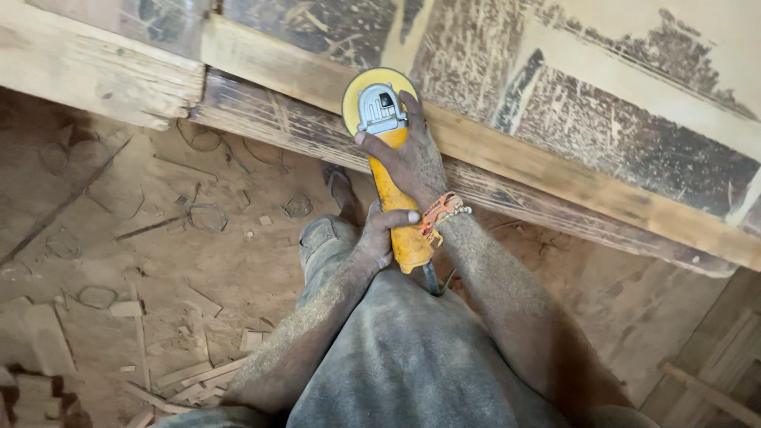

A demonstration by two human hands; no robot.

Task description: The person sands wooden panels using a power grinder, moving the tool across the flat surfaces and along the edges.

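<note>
Nearest us, our left hand [379,238] grips the rear of the yellow angle grinder [390,178], our right hand [412,158] clasps its head, long axis running near-to-far, disc against the timber beam [555,178] edge.

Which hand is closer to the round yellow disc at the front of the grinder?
The right hand: it grips the grinder's neck right beside the yellow disc. The left hand holds the rear of the handle, farther from the disc.
</note>
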